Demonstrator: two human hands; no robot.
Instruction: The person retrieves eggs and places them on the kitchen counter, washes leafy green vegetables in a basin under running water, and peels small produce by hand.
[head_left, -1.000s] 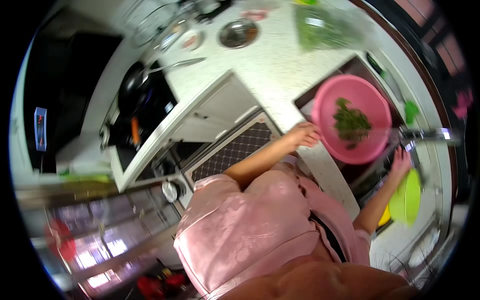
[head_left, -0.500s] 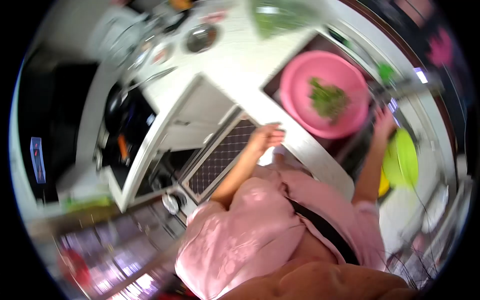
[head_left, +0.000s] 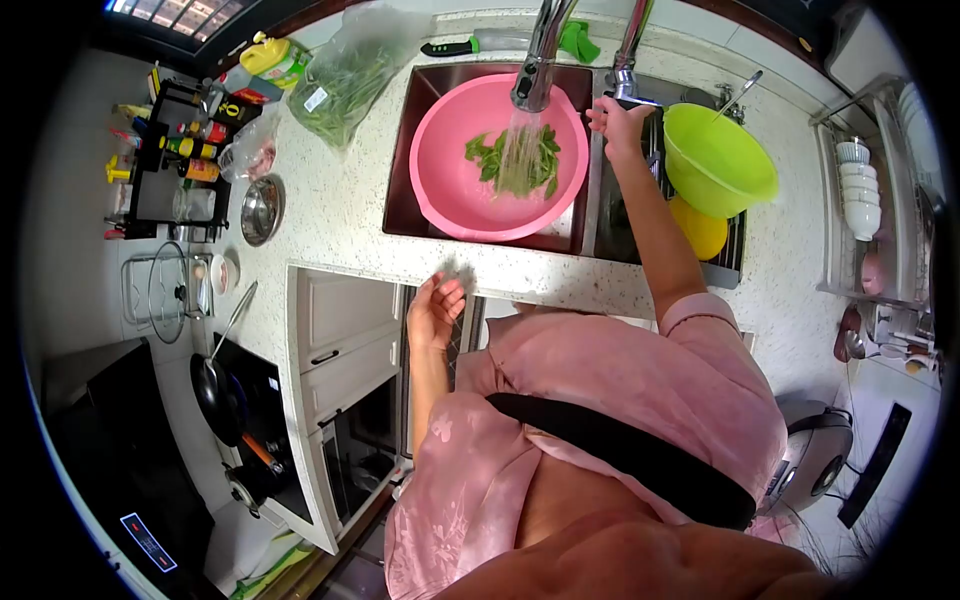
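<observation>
A pink basin [head_left: 440,195] sits in the sink with leafy greens [head_left: 487,158] at its bottom. Water runs from the chrome faucet [head_left: 533,85] onto the leaves. My right hand [head_left: 618,125] is stretched across the counter beside the faucet base [head_left: 621,80], its fingers apart and nothing seen in them; I cannot tell whether it touches the faucet. In front of the counter's near edge hangs my left hand [head_left: 436,303], empty, with fingers loosely bent and palm partly up.
Right of the sink are a lime-green colander-like bowl [head_left: 715,160] and a yellow round item [head_left: 700,228]. A bag of greens [head_left: 350,85], a knife [head_left: 450,48] and a metal bowl [head_left: 261,210] lie on the counter. A wok [head_left: 215,395] stands on the stove.
My view has swung round and sharpened from blur. Water now streams into the basin, where none showed before. My right hand remains by the faucet; my left stays near the counter edge.
</observation>
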